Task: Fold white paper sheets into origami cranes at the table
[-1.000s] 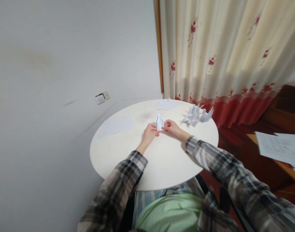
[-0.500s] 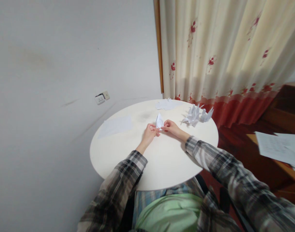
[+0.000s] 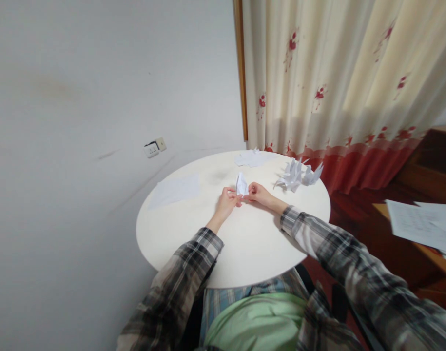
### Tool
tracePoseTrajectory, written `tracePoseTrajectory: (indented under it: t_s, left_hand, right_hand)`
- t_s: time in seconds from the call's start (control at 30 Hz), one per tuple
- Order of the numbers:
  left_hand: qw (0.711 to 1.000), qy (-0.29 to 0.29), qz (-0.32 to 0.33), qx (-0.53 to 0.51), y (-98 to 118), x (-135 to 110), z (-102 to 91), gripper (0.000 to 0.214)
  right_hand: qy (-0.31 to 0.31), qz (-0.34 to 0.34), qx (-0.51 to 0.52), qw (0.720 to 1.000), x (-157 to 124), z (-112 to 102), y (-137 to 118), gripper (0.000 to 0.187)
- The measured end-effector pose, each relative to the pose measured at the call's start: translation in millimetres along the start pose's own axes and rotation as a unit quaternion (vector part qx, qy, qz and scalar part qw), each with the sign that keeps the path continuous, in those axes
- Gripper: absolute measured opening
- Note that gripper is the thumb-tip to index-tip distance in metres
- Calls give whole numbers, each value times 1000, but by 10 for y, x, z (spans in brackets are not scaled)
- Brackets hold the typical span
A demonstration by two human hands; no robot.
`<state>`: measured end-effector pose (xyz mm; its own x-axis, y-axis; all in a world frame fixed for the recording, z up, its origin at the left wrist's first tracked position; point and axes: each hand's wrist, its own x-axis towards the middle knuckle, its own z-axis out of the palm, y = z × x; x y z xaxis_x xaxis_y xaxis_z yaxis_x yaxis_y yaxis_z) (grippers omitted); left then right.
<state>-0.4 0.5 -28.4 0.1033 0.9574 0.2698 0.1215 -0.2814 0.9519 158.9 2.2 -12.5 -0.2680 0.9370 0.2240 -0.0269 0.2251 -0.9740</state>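
Note:
Between my hands, over the middle of the round white table (image 3: 244, 248), is a small piece of folded white paper (image 3: 241, 184) with its pointed end up and away from me. My left hand (image 3: 227, 201) pinches its lower left edge. On the other side, my right hand (image 3: 258, 193) grips the lower right edge with bent fingers. The fingertips of both hands nearly meet at the bottom of the paper, and the folds there are partly hidden by them.
Folded paper figures (image 3: 294, 175) cluster at the table's right. Flat paper sheets (image 3: 177, 190) lie on the left, and cut paper (image 3: 252, 158) lies at the far edge. A wall with a socket (image 3: 151, 149) borders the left; a curtain (image 3: 328, 87) hangs behind. Papers (image 3: 420, 222) rest on wooden furniture at right.
The right fingers have shifted slightly along the paper's lower right edge, and the paper's outline has changed a little. The left hand stays almost in place.

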Motion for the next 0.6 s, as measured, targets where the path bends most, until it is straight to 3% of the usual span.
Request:
tracePoseTrajectory:
  t_s: [0.23, 0.6]
  left_hand:
    - [999, 6, -25, -31, 32, 10, 25, 55]
    - [999, 29, 17, -31, -12, 51, -10, 61]
  right_hand:
    - [-2, -8, -10, 1000, 2, 8, 6, 38]
    - [-14, 6, 3, 1000, -25, 25, 2, 43]
